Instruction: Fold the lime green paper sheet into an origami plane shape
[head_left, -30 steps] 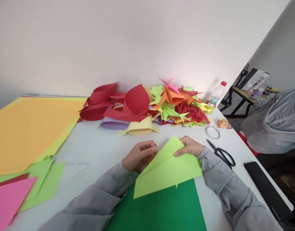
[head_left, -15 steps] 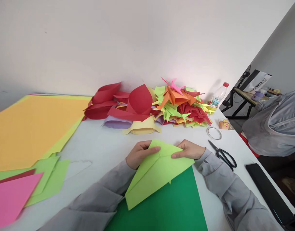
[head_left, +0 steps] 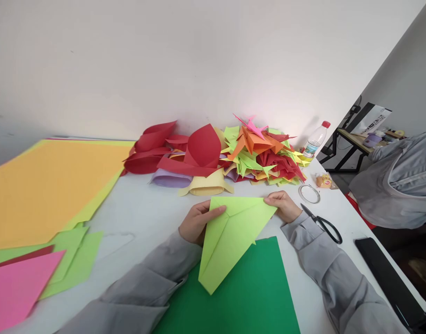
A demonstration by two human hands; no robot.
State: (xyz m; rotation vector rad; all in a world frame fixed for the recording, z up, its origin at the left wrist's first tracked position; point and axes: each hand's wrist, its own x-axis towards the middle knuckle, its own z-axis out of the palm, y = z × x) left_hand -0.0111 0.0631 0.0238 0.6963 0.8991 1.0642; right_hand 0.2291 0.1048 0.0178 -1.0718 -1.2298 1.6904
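Between my hands is a folded piece of light green paper (head_left: 230,236) with crease lines meeting near its upper left. My left hand (head_left: 199,220) pinches its upper left edge, thumb on top. At the upper right corner, my right hand (head_left: 283,204) grips the paper between thumb and fingers. The paper is held tilted above a dark green sheet (head_left: 251,297) that lies on the white table (head_left: 136,213). A small green tip pokes out below the paper's right edge; the rest of its underside is hidden.
Behind stand rolled paper pieces (head_left: 204,146) and a heap of folded paper (head_left: 254,153). Large orange sheets (head_left: 60,185) and a pink sheet (head_left: 21,287) lie left. Rightward are a bottle (head_left: 315,141), tape ring (head_left: 309,194), scissors (head_left: 324,222), black case (head_left: 390,278) and another person's grey clothing (head_left: 397,181).
The light green paper has turned, its lower point swinging to the right. My right hand has moved up and right along it to the corner; my left hand keeps its hold.
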